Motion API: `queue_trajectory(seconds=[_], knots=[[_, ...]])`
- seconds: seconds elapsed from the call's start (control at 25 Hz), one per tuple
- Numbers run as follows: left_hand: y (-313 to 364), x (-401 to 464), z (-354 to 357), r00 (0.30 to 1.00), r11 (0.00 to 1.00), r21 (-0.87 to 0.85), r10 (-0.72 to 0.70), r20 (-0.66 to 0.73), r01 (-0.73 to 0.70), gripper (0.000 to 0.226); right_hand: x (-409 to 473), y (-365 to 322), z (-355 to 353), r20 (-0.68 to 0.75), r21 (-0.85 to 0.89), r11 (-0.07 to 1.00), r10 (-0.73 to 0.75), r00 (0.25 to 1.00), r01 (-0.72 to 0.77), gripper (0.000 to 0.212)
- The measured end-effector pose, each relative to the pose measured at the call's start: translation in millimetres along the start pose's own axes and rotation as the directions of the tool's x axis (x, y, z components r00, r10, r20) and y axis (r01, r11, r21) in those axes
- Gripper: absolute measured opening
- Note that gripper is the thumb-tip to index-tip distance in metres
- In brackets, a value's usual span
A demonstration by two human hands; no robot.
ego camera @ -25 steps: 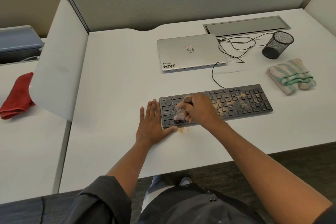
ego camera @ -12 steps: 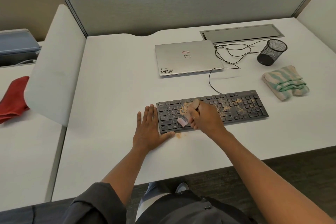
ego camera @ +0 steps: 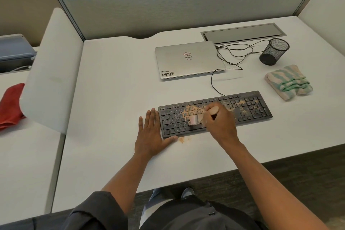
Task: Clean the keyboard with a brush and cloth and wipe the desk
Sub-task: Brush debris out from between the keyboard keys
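Over the keyboard (ego camera: 214,114), right hand (ego camera: 220,123) fisted around brush (ego camera: 196,119); left hand (ego camera: 151,136) flat beside it.

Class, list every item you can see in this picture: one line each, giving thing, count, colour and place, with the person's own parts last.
keyboard: 1, black, dusted with tan crumbs, near desk edge
brush: 1, pale bristles, on the keys
crumb pile: 1, tan, on desk before keyboard
desk: 1, white
laptop: 1, silver, shut, behind keyboard
cable: 1, black, keyboard to laptop
pen cup: 1, black mesh, far right
striped cloth: 1, green and beige, folded, right of keyboard
red cloth: 1, neighbouring desk
left hand: flat, steadying keyboard's left end
right hand: grips brush
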State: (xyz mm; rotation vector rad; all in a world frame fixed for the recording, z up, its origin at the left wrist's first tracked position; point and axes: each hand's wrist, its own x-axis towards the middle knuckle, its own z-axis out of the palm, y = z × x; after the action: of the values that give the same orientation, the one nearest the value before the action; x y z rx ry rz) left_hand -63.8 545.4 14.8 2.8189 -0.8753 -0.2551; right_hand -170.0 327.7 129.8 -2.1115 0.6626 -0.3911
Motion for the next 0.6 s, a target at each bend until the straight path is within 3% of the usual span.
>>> queue_trajectory(seconds=[0.12,0.28,0.36,0.48,0.6], knots=[[1,0,-1,1.000,1.000,0.008,-0.007,0.014,0.007,0.123,-10,2,11,0.129,-0.032,0.999,-0.003,0.992,0.007,0.011],[0,1,-1,1.000,1.000,0.012,-0.006,0.020,0.006,0.123,-6,7,5,0.036,-0.219,0.973,-0.066,0.997,0.073,0.004],[0,1,-1,1.000,1.000,0.008,-0.005,0.016,0.004,0.124,-2,4,6,0.019,-0.164,0.984,-0.069,0.997,0.071,0.002],[1,0,-2,1.000,1.000,0.009,-0.006,0.015,0.006,0.123,-2,-7,20,0.139,-0.007,0.998,-0.060,0.989,0.061,0.006],[1,0,-3,1.000,0.999,0.032,-0.011,0.028,0.010,0.121,-2,-12,27,0.200,-0.126,0.983,-0.106,0.974,0.133,0.009]])
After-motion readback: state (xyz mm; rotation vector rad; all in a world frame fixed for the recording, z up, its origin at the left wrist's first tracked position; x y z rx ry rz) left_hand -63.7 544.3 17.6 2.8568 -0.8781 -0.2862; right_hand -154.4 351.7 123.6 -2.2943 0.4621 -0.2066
